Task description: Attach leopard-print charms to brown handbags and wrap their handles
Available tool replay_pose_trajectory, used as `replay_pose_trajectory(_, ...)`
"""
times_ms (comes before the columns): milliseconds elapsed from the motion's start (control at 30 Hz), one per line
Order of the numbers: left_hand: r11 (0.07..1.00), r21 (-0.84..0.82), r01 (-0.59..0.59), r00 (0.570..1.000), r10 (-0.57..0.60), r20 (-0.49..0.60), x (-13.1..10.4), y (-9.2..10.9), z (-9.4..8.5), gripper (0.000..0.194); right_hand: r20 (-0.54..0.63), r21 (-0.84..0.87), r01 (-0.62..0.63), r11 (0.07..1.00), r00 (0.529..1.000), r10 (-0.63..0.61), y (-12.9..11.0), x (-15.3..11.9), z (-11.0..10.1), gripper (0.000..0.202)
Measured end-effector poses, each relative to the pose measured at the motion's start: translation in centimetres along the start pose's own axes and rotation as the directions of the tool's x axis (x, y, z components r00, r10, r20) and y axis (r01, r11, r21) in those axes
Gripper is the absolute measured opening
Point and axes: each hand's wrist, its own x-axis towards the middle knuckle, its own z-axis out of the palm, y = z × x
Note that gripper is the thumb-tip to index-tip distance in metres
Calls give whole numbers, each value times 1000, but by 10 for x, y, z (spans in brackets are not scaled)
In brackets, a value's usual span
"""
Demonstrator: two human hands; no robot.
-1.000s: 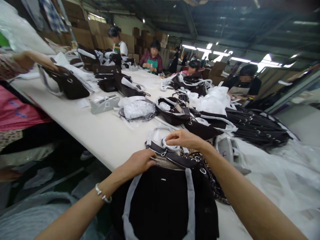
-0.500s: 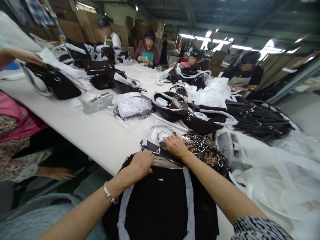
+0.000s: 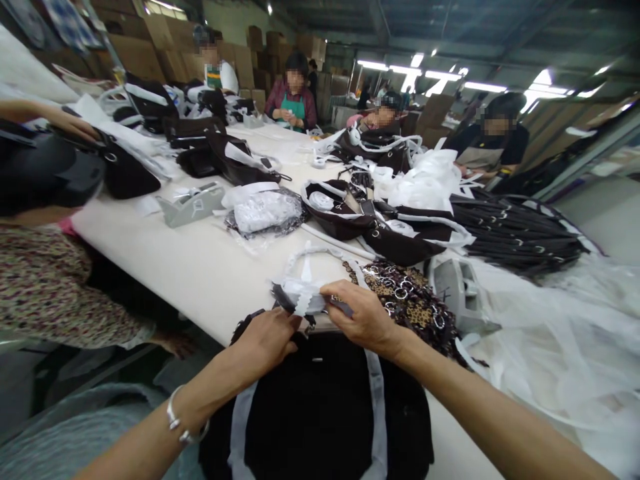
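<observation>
White wrapping (image 3: 306, 288) shifted nearer my left hand (image 3: 270, 339)

Remotely, I had the right hand (image 3: 359, 315) nearly closed, pinching its crinkled edge; the left, hold unclear, curled over the rim of a matte black bag (image 3: 313, 410) just below both.

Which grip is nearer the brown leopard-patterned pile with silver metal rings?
Right: right grip is close to the pile; left grip is farther, at the large black bag.

A factory workshop: workers (image 3: 295, 92) in aprons (image 3: 293, 108) around a long table (image 3: 165, 257) strewn with dark handbags (image 3: 400, 245), stacked cardboard boxes (image 3: 244, 65) behind, strip lights (image 3: 443, 76) overhead.
</observation>
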Motion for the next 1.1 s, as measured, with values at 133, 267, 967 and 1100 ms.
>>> replay_pose_trajectory(133, 995, 78, 55, 992, -46, -116, -20, 8, 3, 21, 80, 354, -419, 836, 904, 420, 6, -6, 7, 20)
replay_pose_trajectory(267, 980, 196, -15, 972, 60, -226, -36, 15, 4, 10, 228, 605, -577, 549, 786, 575, 19, -9, 7, 27)
replay_pose_trajectory(967, 865, 240, -440, 704, 498, -506, -56, 48, -33, 16, 676, 380, -619, 687, 693, 251, -5, 19, -17, 30)
replay_pose_trajectory(1100, 852, 231, -470, 719, 521, -460, -53, 54, -35, 15, 779, 242, -379, 893, 625, 55, -24, 26, -5, 11)
